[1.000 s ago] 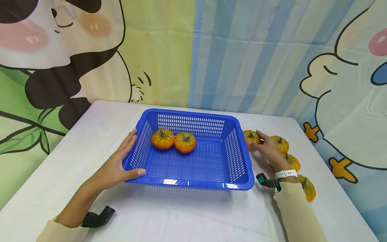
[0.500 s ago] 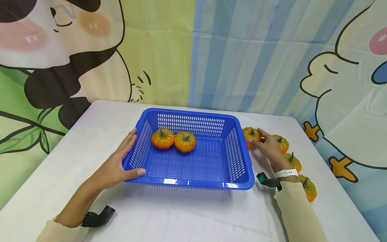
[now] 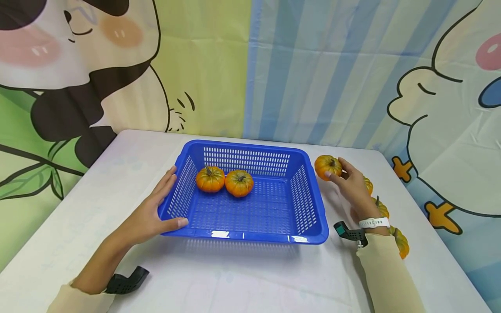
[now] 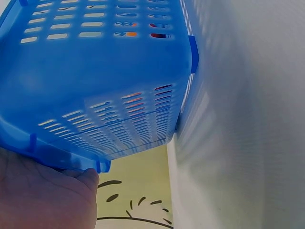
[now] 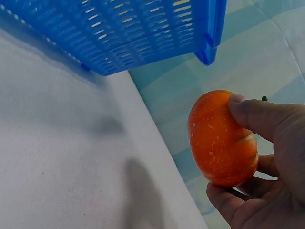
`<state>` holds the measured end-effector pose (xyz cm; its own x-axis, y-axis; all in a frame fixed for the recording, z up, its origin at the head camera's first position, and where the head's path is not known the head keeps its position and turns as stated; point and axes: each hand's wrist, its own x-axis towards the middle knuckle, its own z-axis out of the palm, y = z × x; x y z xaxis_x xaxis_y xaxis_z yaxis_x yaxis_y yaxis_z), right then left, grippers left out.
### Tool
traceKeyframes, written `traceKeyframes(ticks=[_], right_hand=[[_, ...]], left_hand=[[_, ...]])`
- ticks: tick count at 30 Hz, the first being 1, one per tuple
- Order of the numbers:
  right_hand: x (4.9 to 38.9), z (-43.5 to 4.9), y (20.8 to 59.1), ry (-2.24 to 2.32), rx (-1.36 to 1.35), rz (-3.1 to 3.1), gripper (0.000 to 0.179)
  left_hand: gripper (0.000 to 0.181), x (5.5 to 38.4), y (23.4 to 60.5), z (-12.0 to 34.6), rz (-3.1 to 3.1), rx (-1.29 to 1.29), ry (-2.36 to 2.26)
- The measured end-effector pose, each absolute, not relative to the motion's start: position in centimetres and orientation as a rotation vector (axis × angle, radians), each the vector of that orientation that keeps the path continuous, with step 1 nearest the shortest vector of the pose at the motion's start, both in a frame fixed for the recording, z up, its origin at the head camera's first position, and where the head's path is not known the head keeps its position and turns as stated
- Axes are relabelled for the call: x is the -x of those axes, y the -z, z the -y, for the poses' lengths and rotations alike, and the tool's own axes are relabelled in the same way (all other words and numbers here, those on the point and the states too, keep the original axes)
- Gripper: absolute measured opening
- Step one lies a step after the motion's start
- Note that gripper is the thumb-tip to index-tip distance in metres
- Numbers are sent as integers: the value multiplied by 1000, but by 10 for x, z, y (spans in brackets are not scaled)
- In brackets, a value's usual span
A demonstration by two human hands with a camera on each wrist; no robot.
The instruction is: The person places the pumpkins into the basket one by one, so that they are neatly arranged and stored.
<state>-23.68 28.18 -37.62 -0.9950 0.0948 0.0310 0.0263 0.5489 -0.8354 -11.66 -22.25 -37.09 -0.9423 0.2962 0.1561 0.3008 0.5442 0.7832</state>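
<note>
The small pumpkin [image 3: 326, 167] is pinched between thumb and fingers of the right hand [image 3: 354, 189], in front of its palm; I judge it light and stiff, maybe a little slippery, so better held around its ribbed sides than by the thin stem [image 5: 264, 98]. To the left, the left hand [image 3: 145, 217] is spread wide against the blue basket [image 3: 246, 237]. The right wrist view shows the pumpkin's pale-specked orange side, hidden from the head view, while the head view alone clearly shows two other pumpkins [image 3: 239, 183] inside the basket, between both hands.
</note>
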Motion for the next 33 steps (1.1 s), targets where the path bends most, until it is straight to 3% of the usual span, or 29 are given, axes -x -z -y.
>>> traceKeyframes(ticks=[7, 33], right_hand=[[229, -277, 358, -1448, 99, 2676, 89], [201, -249, 315, -1523, -220, 2567, 81]], left_hand=[[106, 117, 370, 222, 2747, 545, 1413], [104, 116, 370, 223, 2749, 546, 1417]])
